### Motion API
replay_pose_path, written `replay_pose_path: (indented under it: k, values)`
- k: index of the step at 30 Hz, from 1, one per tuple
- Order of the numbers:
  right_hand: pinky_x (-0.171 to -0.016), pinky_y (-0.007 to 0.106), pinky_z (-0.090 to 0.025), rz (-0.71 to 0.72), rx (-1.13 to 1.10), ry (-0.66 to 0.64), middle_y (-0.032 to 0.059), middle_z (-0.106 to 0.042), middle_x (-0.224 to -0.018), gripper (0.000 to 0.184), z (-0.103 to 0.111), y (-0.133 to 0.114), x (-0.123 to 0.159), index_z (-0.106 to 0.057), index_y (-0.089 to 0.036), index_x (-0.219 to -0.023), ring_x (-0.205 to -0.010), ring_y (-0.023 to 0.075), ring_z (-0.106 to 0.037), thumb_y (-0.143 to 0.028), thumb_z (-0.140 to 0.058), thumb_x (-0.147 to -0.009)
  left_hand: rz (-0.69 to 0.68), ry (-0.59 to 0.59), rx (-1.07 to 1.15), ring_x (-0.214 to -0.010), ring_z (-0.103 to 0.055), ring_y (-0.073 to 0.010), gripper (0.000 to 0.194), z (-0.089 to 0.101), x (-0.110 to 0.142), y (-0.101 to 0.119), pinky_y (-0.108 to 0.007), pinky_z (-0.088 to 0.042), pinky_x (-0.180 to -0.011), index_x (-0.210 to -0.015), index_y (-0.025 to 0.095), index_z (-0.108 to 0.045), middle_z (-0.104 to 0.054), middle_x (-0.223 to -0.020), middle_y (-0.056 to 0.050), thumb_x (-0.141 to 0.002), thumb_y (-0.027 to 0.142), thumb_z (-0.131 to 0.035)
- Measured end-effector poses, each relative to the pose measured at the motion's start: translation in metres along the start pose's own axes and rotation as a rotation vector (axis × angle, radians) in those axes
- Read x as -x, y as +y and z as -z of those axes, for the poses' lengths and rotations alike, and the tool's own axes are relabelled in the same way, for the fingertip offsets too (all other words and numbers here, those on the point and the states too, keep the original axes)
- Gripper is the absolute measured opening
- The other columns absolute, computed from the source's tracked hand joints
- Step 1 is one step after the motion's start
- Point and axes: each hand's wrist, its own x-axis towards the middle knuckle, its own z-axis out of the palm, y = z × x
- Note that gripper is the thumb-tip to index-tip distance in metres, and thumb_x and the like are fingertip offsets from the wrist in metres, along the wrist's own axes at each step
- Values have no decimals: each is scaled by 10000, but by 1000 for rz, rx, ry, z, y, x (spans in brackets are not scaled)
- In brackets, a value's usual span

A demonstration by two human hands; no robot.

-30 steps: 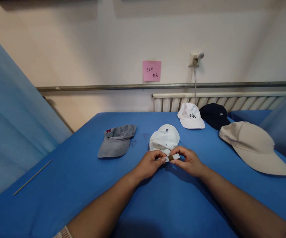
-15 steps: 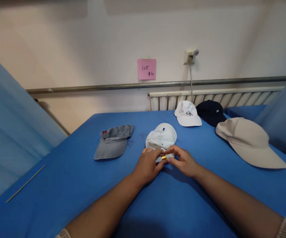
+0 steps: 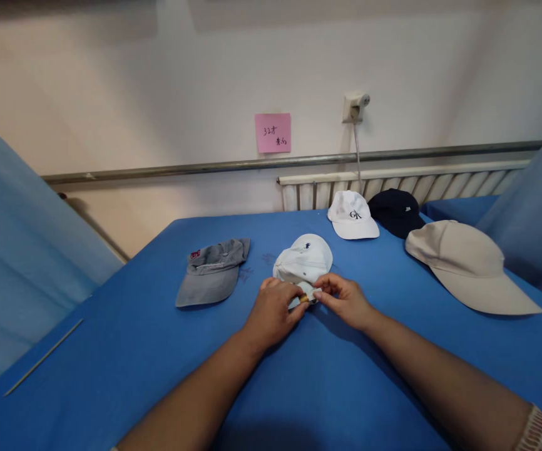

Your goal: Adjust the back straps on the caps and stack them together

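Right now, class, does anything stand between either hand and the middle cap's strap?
Nothing visible does: the left hand and right hand both touch the buckled strap of the middle cap. The gray cap lies apart.

Pale cap (image 3: 309, 257) is showing matt, creased cloth; its buckle (image 3: 304, 299) is looking like brassy metal. Grey cap (image 3: 211, 282) is showing rumpled, matt cloth. Rail (image 3: 233, 166) is showing dull metal; pink note (image 3: 271, 141), matt paper.
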Motion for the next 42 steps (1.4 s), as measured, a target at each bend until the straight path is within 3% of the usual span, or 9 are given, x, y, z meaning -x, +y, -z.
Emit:
replay_pose_path:
  k: [4, 11, 21, 28, 31, 36, 40, 42]
  values:
    - [-575, 245, -419, -10, 36, -40, -15, -602, -695, 123, 1, -3, 1, -629, -202, -838, -612, 124, -511, -318, -609, -804, -24, 22, -31, -829, -555, -215, 166, -1, 1, 1, -378, -317, -857, -895, 198, -668, -676, -825, -45, -865, 331, -575]
    - [-531, 225, -374, -80, 9, 15, -32, -551, -625, 115, 10, 4, -5, -580, -204, -759, -563, 114, -469, -318, -597, -762, -6, 22, -92, -799, -553, -207, 148, 0, 0, 1, -365, -326, -813, -850, 192, -662, -671, -791, -40, -853, 317, -583]
    - [-567, 234, -399, -141, 48, -26, -37, -577, -640, 93, 10, 19, -6, -583, -204, -739, -558, 109, -491, -297, -587, -744, -27, -34, -171, -817, -547, -217, 94, 4, 1, 1, -361, -353, -782, -850, 199, -641, -649, -807, -40, -848, 263, -573]
    - [-547, 233, -399, -148, 32, -5, -42, -568, -624, 125, 8, 18, -6, -576, -201, -743, -552, 112, -496, -324, -589, -758, -124, 28, -181, -1100, -490, -274, 220, 2, 0, 4, -426, -351, -941, -1006, 211, -613, -595, -1169, -78, -797, 236, -674]
    - [-583, 254, -440, -93, 92, 62, -21, -601, -692, 109, 8, 13, -5, -593, -202, -795, -600, 131, -545, -309, -579, -781, -152, 28, -172, -1099, -504, -266, 188, 4, -1, 0, -440, -336, -968, -1018, 216, -612, -615, -1152, -73, -835, 242, -646]
    - [-857, 350, -470, 212, 306, 165, 48, -625, -1008, 166, 9, -1, -2, -625, -221, -954, -933, 194, -600, -211, -582, -794, -73, 7, -110, -934, -576, -245, 221, 1, -2, -8, -391, -400, -858, -1060, 202, -611, -668, -1003, -70, -863, 303, -621]
    - [-850, 340, -465, 313, 333, 130, 57, -628, -1016, 158, 5, -16, 4, -615, -223, -959, -958, 200, -588, -195, -577, -808, -42, 15, 1, -916, -595, -225, 213, -4, -2, -10, -344, -426, -810, -1061, 212, -615, -676, -1000, -53, -878, 321, -597]
    - [-759, 305, -470, 242, 338, 120, 41, -641, -899, 67, 1, -19, 6, -614, -211, -862, -849, 189, -600, -247, -593, -810, -23, 37, 63, -917, -603, -215, 208, -6, -1, -10, -329, -436, -814, -1055, 215, -619, -681, -987, -45, -873, 316, -602]
